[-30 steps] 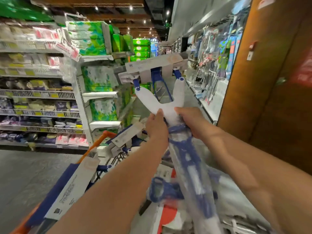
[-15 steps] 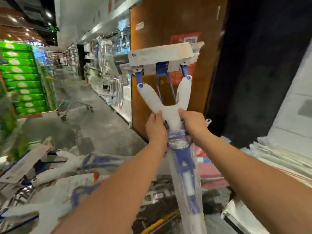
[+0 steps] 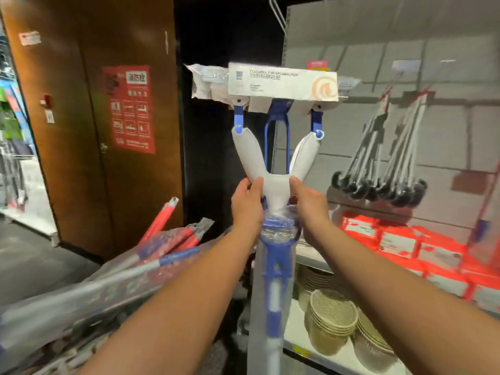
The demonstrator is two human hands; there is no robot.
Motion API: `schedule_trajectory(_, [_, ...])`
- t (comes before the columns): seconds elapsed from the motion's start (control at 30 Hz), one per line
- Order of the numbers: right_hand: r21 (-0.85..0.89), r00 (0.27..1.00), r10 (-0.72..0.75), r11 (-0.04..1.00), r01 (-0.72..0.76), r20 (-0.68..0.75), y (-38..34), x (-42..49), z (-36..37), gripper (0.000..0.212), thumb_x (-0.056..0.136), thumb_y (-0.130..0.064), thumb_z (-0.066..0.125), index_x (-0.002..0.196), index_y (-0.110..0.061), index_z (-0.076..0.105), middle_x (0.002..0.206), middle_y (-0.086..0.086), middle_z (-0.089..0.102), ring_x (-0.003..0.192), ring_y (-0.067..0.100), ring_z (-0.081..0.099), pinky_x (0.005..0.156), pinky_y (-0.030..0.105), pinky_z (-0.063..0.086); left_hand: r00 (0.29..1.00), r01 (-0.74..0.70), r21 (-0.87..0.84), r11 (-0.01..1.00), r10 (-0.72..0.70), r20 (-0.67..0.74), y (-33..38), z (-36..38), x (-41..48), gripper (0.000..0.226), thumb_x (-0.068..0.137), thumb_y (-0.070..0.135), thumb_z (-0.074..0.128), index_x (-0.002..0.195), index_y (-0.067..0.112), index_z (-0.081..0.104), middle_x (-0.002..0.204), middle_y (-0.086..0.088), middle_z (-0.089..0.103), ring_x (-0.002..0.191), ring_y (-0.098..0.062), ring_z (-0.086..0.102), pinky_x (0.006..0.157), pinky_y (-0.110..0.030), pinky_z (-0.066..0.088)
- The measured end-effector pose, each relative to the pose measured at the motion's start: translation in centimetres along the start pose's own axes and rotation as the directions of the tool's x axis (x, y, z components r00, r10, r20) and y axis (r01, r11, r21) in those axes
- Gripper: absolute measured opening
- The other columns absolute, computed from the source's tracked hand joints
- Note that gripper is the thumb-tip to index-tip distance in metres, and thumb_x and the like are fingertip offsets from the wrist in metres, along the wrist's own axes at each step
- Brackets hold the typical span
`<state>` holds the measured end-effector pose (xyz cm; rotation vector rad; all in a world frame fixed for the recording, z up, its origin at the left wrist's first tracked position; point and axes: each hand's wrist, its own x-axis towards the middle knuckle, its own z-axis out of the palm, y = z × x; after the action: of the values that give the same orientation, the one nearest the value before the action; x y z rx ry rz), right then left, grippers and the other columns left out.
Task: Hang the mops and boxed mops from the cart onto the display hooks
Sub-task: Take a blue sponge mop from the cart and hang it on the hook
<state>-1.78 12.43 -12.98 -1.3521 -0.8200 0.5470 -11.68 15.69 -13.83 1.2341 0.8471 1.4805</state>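
One mop (image 3: 276, 185), left hand (image 3: 247, 204) and right hand (image 3: 311, 205) both on it.
Its plastic-wrapped shaft rises between the forearms; each hand's grip is clamped on the white Y-shaped yoke. The labelled head (image 3: 282, 82) stands upright above, in front of the grey display panel (image 3: 405, 50) where two bundles of black-handled tools (image 3: 351, 186) hang.

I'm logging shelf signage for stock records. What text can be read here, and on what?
"FOLDABLE PVA SPONGE MOP", smeared, on the label card atop the mop.
Chinese line beneath it: too blurred.
"消防栓" on the red poster; its smaller print is unreadable.
Labels on the red boxes and the door sticker: too blurred.
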Motion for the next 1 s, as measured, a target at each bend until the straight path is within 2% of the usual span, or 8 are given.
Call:
schedule_trajectory(0.1, [0.002,0.997,-0.030,1.000,0.030,-0.078,-0.4,1.8,-7.2,0.034,0.088,-0.042,0.059,0.076,-0.011,0.066,0.078,0.006,0.067,0.072,0.023,0.062,0.070,0.034,0.049,0.997,-0.006,-0.018,1.000,0.008,0.072,0.1,6.9,-2.7,0.018,0.098,0.027,0.049,0.089,0.013,0.056,0.081,0.001,0.061,0.078,-0.014,0.060,0.073,-0.028,0.051])
schedule_trajectory(0.2, [-0.045,0.989,-0.067,0.997,0.062,-0.128,-0.5,3.1,-12.8,0.035,0.088,-0.043,0.059,0.075,-0.011,0.067,0.076,0.003,0.067,0.073,0.022,0.062,0.068,0.034,0.049,0.995,0.015,-0.068,0.998,-0.008,0.101,-0.4,12.6,-4.5,0.018,0.098,0.026,0.050,0.091,0.011,0.055,0.075,0.003,0.056,0.066,-0.007,0.053,0.060,-0.022,0.043])
schedule_trajectory(0.33, [-0.053,0.965,-0.083,0.996,0.072,-0.248,-0.8,4.9,-21.3,0.034,0.090,-0.037,0.058,0.083,-0.004,0.066,0.077,0.007,0.064,0.075,0.023,0.059,0.072,0.037,0.049,0.984,0.039,-0.123,0.992,-0.017,0.179,-1.6,21.2,-7.6,0.019,0.097,0.028,0.052,0.094,0.011,0.059,0.077,0.002,0.060,0.068,-0.006,0.056,0.058,-0.017,0.045])
schedule_trajectory(0.53, [-0.134,0.910,-0.138,0.987,0.092,-0.392,-1.3,6.5,-31.8,0.047,0.092,-0.043,0.055,0.091,0.003,0.066,0.084,0.014,0.065,0.076,0.026,0.058,0.068,0.034,0.044,0.951,0.085,-0.218,0.972,-0.014,0.309,-2.7,31.7,-11.2,0.018,0.097,0.023,0.053,0.083,0.012,0.057,0.073,-0.003,0.058,0.067,-0.013,0.051,0.065,-0.029,0.044])
schedule_trajectory(0.63, [-0.121,0.883,-0.144,0.988,0.099,-0.446,-2.0,7.4,-35.9,0.038,0.092,-0.042,0.055,0.088,-0.006,0.065,0.086,0.011,0.066,0.077,0.025,0.059,0.073,0.035,0.047,0.929,0.103,-0.253,0.962,-0.002,0.371,-2.8,36.0,-12.3,0.024,0.097,0.022,0.053,0.074,0.016,0.056,0.069,-0.002,0.056,0.064,-0.012,0.050,0.066,-0.029,0.043])
schedule_trajectory(0.8, [-0.109,0.830,-0.162,0.987,0.122,-0.534,-3.0,9.0,-41.3,0.033,0.093,-0.039,0.054,0.095,-0.007,0.063,0.092,0.009,0.065,0.083,0.022,0.060,0.076,0.035,0.048,0.896,0.072,-0.273,0.959,0.058,0.440,-2.8,42.2,-13.5,0.022,0.097,0.017,0.053,0.077,0.010,0.053,0.062,0.003,0.050,0.043,0.006,0.043,0.048,-0.013,0.037])
schedule_trajectory(0.9, [-0.110,0.810,-0.161,0.987,0.120,-0.564,-3.2,10.4,-43.6,0.029,0.095,-0.038,0.052,0.095,-0.010,0.060,0.089,0.004,0.062,0.081,0.018,0.058,0.064,0.029,0.046,0.866,0.129,-0.298,0.946,0.039,0.499,-3.3,45.5,-13.2,0.021,0.097,0.019,0.054,0.078,0.012,0.054,0.062,0.002,0.050,0.044,0.003,0.044,0.051,-0.017,0.038])
schedule_trajectory(1.0, [-0.125,0.783,-0.172,0.985,0.122,-0.597,-2.9,12.4,-45.3,0.031,0.095,-0.039,0.052,0.093,-0.009,0.060,0.091,0.005,0.063,0.081,0.018,0.060,0.066,0.026,0.047,0.834,0.177,-0.312,0.933,0.026,0.552,-4.2,48.4,-12.3,0.020,0.096,0.022,0.055,0.079,0.013,0.056,0.067,-0.001,0.055,0.057,-0.006,0.051,0.058,-0.024,0.043])
